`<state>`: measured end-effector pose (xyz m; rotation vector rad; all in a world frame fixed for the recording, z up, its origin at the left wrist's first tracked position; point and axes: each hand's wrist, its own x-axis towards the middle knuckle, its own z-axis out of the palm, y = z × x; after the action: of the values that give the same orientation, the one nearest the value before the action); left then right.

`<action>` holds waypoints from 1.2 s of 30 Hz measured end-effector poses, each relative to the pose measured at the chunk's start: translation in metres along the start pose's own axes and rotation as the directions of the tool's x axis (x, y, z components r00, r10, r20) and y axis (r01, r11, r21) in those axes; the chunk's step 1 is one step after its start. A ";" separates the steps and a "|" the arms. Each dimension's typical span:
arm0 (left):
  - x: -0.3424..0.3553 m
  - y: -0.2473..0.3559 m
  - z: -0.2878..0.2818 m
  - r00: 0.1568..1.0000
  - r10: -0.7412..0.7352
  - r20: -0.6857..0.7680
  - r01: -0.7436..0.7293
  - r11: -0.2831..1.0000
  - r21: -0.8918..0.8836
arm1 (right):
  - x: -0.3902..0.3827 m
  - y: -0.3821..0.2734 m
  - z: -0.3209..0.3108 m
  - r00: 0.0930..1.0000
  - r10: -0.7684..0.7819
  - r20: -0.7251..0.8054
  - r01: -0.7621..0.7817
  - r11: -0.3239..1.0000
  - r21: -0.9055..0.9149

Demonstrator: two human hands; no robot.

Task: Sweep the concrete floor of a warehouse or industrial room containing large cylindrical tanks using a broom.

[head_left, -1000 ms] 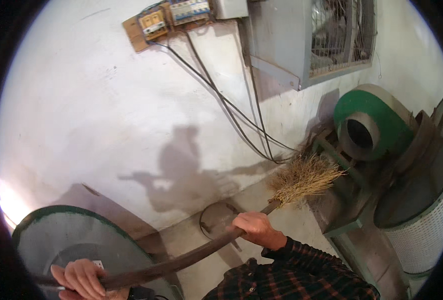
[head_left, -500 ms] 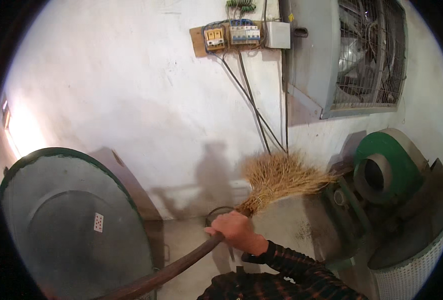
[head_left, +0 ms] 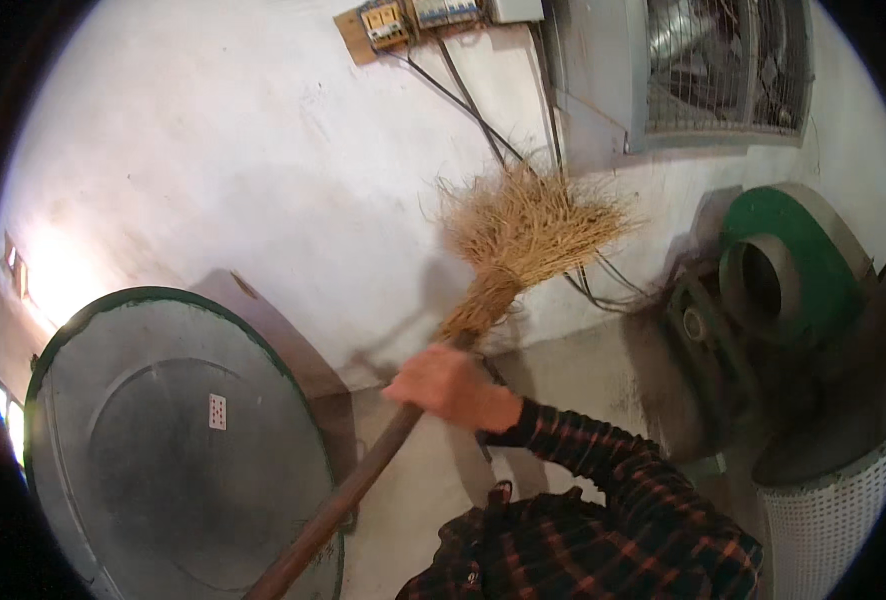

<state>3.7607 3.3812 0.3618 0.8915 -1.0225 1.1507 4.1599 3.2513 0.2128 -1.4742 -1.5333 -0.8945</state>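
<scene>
My right hand (head_left: 453,388) is wrapped round the upper part of a long wooden handle, just below the bristles of a straw broom (head_left: 533,230). The broom is raised, its bristles fanned out upward in front of the white wall. Its handle (head_left: 348,495) slants down to the lower left and runs out of view at the bottom edge. A dark checked sleeve covers my right forearm. My left hand does not show.
A big round grey lid (head_left: 183,480) with a green rim leans at the left, a playing card (head_left: 218,411) on it. At the right stand a green blower housing (head_left: 793,255) and a perforated metal drum (head_left: 843,520). Breakers (head_left: 383,22) and a caged fan (head_left: 728,65) are on the wall.
The broom has risen in the view and its handle now stands steeper, with my right hand still round it. The view has tipped downward, so the wall fittings sit higher.
</scene>
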 end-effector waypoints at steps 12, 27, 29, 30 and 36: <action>-0.112 -0.181 -0.076 0.764 -0.596 -0.245 0.635 0.763 0.123 | -0.289 0.051 -0.023 0.663 0.702 0.261 -0.670 0.712 -0.212; -0.066 -0.311 -0.123 0.680 -0.686 0.259 0.732 0.653 -0.195 | -0.321 -0.005 -0.054 0.275 0.957 0.090 -0.869 0.288 -0.404; -0.051 -0.319 -0.127 0.686 -0.660 0.307 0.728 0.624 -0.284 | -0.301 0.002 -0.053 0.320 0.947 0.010 -0.869 0.297 -0.395; -0.043 -0.329 -0.125 0.722 -0.617 0.312 0.692 0.655 -0.306 | -0.291 0.009 -0.052 0.312 0.950 0.002 -0.869 0.287 -0.402; -0.027 -0.375 -0.126 0.757 -0.525 0.389 0.644 0.701 -0.306 | -0.254 0.089 -0.077 0.474 0.866 -0.158 -0.848 0.401 -0.347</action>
<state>4.1472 3.4199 0.2829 0.9387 -1.0409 0.2318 4.2523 3.0805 0.0111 -2.2492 -0.3810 -0.4882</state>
